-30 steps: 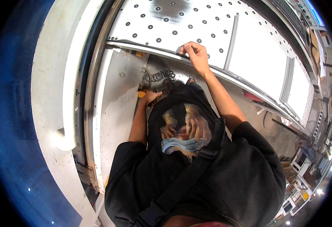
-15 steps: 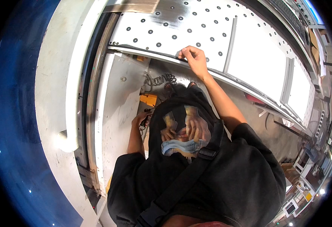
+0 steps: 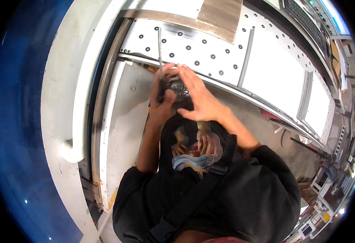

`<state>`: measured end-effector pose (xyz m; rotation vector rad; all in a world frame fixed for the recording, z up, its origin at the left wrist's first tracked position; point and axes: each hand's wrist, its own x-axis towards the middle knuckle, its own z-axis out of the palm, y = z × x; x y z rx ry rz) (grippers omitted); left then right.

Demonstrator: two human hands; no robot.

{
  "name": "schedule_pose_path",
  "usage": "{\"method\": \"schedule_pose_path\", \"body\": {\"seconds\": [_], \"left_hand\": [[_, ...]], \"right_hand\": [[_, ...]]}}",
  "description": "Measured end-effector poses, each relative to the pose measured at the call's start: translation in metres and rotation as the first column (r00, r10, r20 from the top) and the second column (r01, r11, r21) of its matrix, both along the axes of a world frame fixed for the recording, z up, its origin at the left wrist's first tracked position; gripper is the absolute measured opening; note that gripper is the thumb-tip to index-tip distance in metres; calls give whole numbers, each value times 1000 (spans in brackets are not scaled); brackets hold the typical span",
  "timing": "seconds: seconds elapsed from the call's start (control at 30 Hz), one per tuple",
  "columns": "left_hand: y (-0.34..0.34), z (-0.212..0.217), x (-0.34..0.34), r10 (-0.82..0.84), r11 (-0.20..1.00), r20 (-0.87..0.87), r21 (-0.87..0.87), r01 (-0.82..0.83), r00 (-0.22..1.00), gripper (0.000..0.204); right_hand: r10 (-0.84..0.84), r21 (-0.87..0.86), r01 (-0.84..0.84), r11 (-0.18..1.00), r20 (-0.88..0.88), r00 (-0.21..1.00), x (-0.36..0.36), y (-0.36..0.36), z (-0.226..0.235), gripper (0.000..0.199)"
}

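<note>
My left hand (image 3: 161, 103) is closed around a dark-handled tool, apparently an air blow gun (image 3: 161, 90), at the front edge of the white table (image 3: 205, 54). Its long thin metal nozzle (image 3: 159, 44) points away over the tabletop. My right hand (image 3: 199, 97) is just right of it, fingers stretched and thumb apart, the fingertips close to the left fingers. Whether they touch is hard to tell through the blur. Between the hands shows a black coiled hose (image 3: 180, 90); the tool's grip is mostly hidden.
Dark round studs dot the tabletop, crossed by grey metal strips (image 3: 247, 56). A brown flat sheet (image 3: 220, 20) lies at the far side. To my left runs a long pale machine beam (image 3: 60, 101) with a blue surface beyond. A keyboard (image 3: 305, 22) sits far right.
My left hand has risen from low beside my body, bringing the tool up to the table edge. My right hand has left the edge, moved left and opened. More of the brown sheet shows.
</note>
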<state>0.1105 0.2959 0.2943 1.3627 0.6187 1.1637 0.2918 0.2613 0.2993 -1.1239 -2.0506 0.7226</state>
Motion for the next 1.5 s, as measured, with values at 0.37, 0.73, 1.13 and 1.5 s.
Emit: {"method": "schedule_pose_path", "body": {"seconds": [0.37, 0.73, 1.13, 1.5], "left_hand": [[106, 12, 117, 149, 943, -742, 306, 133, 654, 96], [279, -95, 121, 518, 838, -834, 539, 85, 189, 104], [161, -92, 118, 572, 780, -776, 615, 116, 267, 88], [66, -63, 111, 339, 906, -877, 402, 133, 339, 86]], "right_hand": [[-646, -458, 737, 498, -762, -37, 150, -18, 14, 51], [-805, -891, 141, 432, -310, 505, 187, -69, 46, 43], [-668, -805, 335, 491, -100, 738, 177, -30, 48, 45], [-824, -533, 679, 505, -64, 562, 181, 14, 20, 44]]}}
